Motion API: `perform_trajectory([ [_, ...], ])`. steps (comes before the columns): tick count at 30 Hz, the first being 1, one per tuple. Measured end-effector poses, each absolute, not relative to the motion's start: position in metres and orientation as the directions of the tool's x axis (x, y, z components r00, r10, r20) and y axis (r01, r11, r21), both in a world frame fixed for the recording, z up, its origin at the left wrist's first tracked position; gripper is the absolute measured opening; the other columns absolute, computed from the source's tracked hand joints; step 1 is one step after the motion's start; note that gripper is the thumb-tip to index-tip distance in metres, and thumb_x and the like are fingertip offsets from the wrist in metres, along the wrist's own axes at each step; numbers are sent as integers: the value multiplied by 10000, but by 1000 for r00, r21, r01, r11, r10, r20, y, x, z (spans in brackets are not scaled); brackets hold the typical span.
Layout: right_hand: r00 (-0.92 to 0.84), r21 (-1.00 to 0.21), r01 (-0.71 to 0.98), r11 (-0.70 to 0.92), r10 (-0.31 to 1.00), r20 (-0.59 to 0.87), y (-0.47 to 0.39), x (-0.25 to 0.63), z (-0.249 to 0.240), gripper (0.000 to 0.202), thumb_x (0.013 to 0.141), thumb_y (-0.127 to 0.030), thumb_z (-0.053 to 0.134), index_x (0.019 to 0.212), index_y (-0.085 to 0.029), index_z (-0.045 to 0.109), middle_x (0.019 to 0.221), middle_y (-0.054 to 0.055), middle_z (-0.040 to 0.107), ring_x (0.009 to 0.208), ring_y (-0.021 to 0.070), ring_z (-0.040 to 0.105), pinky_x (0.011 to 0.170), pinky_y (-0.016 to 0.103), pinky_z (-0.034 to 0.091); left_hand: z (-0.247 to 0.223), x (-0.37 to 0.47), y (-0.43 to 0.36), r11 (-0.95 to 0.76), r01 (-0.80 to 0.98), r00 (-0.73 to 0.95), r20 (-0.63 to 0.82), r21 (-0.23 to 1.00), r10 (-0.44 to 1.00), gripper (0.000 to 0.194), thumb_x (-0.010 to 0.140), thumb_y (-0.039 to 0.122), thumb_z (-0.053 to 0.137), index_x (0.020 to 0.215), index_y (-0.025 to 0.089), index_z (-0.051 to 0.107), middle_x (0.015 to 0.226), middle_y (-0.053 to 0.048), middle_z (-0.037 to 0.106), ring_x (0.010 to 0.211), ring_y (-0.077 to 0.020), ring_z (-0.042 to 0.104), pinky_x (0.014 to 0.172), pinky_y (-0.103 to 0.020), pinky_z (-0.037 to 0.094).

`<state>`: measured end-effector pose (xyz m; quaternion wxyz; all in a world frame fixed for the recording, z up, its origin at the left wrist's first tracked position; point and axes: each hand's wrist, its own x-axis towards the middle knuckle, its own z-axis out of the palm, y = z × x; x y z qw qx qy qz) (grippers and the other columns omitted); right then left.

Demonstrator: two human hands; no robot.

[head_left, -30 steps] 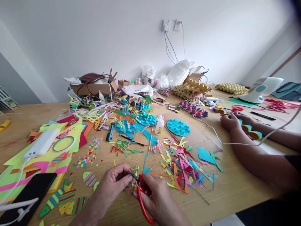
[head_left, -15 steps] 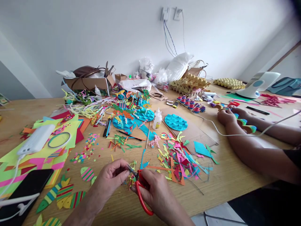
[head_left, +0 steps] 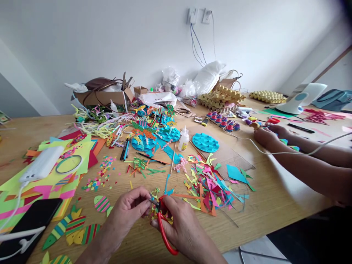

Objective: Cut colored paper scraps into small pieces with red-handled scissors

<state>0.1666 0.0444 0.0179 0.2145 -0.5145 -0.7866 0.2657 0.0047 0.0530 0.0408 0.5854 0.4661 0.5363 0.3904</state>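
Note:
In the head view, my right hand (head_left: pixel 180 222) is wrapped round the red handles of a pair of scissors (head_left: pixel 162 231). Their short dark blades point left and reach my left hand's fingertips. My left hand (head_left: pixel 129 205) is closed in a pinch at the blade tips; whatever is between thumb and finger is too small or hidden to name. Small coloured paper scraps lie under the scissors. To the left of my left hand is a paper fish with pink and green stripes (head_left: pixel 101 204), with more striped paper fish (head_left: pixel 75 224) further left.
A heap of paper offcuts (head_left: pixel 206 183) lies ahead to the right. Beyond stand a glue bottle (head_left: pixel 183 141) and a blue oval piece (head_left: pixel 205 142). A power bank (head_left: pixel 42 164) and phone (head_left: pixel 35 220) are at left. A co-worker's hands (head_left: pixel 265 134) work at right, near a white cable.
The scissors have shifted slightly left and down at my left fingertips. My left hand has hardly moved. At right, the co-worker's forearms and the painted egg-carton piece have changed position.

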Motion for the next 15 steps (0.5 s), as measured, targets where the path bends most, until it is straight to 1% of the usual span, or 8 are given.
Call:
perform_trajectory([
  [6,-375,-632,688,357,920,111,44,166,14,322,794,-476,513,662,-184,495,626,11,553,541,124,457,508,208,260,45,7,54,293,55,119,-297,955,947,59,616,221,598,613,168,573,504,64,481,517,-110,423,504,-211,358],
  [15,-373,-627,695,353,922,106,45,168,11,390,808,-524,471,628,-179,496,567,4,521,481,102,396,474,202,211,47,6,54,285,40,86,-287,958,954,53,605,218,598,607,166,587,477,72,483,494,-101,415,493,-201,341],
])
